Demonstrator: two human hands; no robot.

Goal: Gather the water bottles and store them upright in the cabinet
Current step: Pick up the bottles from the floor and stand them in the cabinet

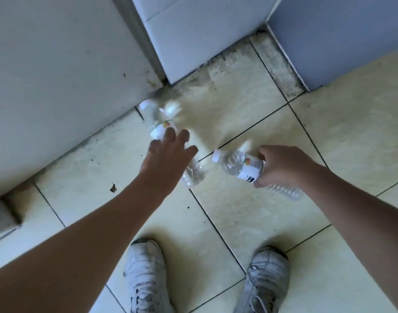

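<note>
A home interior, likely a kitchen corner.
Pale tiled floor (pixel 328 136); white cabinet panels (pixel 58 75) at upper left, grimy at the base.

You have even, soft daylight here, with no hard shadows on the tiled floor (pixel 249 211). Faint glare washes the pale tiles mid-frame. Motion blur smears the far bottle (pixel 157 123) and its cap. Wide-angle distortion bows the grout lines and stretches both forearms toward the lower corners.
</note>
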